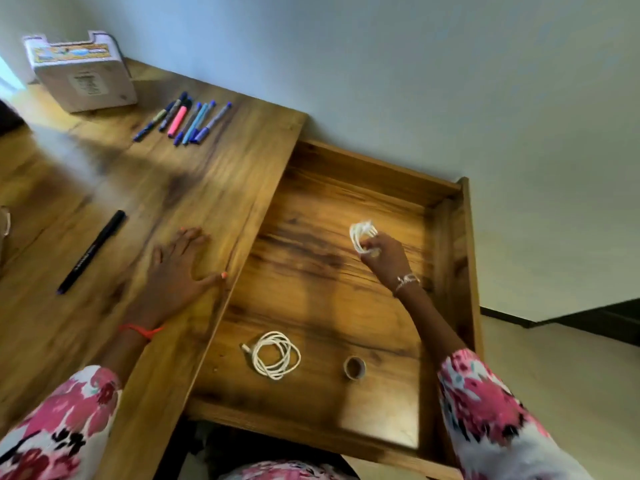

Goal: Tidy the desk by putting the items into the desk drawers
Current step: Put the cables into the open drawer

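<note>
An open wooden drawer (446,237) sticks out to the right of the desk top (194,188). My right hand (382,254) is inside the drawer, shut on a small white cable bundle (360,235). A coiled white cable (275,355) and a small tape roll (354,367) lie on the drawer floor nearer to me. My left hand (180,268) rests flat on the desk by the drawer's edge, fingers spread, holding nothing. A black marker (91,251) lies left of it. Several coloured pens (185,119) lie in a row further back.
A white box with a printed label (81,74) stands at the desk's far left corner against the pale wall. Light floor and a dark skirting (554,320) show to the right of the drawer. A pale object (4,230) peeks in at the left edge.
</note>
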Demonstrator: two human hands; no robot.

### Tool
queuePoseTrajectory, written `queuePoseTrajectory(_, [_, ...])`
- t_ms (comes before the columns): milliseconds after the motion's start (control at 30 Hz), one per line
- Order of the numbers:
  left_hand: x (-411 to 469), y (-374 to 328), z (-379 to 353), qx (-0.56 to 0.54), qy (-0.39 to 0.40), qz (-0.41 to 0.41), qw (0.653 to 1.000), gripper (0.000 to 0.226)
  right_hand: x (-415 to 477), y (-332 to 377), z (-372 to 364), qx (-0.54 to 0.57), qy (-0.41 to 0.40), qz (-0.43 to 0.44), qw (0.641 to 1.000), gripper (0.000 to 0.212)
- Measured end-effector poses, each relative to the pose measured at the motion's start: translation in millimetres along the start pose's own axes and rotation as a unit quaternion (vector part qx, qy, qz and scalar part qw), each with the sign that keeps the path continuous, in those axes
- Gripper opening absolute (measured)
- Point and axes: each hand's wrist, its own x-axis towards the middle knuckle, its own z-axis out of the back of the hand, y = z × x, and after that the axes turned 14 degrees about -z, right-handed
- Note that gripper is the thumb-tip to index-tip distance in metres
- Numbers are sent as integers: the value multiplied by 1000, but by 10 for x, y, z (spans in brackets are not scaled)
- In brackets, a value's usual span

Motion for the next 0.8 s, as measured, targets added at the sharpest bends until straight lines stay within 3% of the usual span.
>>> queuePoseTrajectory(67, [-83, -337, -189, -12, -1, -50, 999, 77, -233, -416, 17, -23, 5, -50, 998, 29])
queuePoseTrajectory(167, [-332, -828, -505, -24, 58, -172, 983, 79, -573, -890, -16, -23, 7, -105, 994, 28])
queuePoseTrajectory(367, [-853, -1310, -921, -27, 140, -304, 942, 66, -915, -1333, -177, -146, 31, -140, 979, 31])
queuePoseTrajectory(600, [-1045, -1304, -965, 53, 168, -314, 933, 60, -998, -1417, -243, -195, 61, -139, 969, 42])
queuePoseTrajectory(700, [-1045, -1320, -969, 59, 167, -306, 935, 60, -975, -1340, -222, -238, 42, -150, 959, 37])
queuePoseTrajectory(800, [-1051, -1325, -950, 61, 163, -301, 938, 59, -898, -1177, -122, -211, 39, -157, 964, 32])
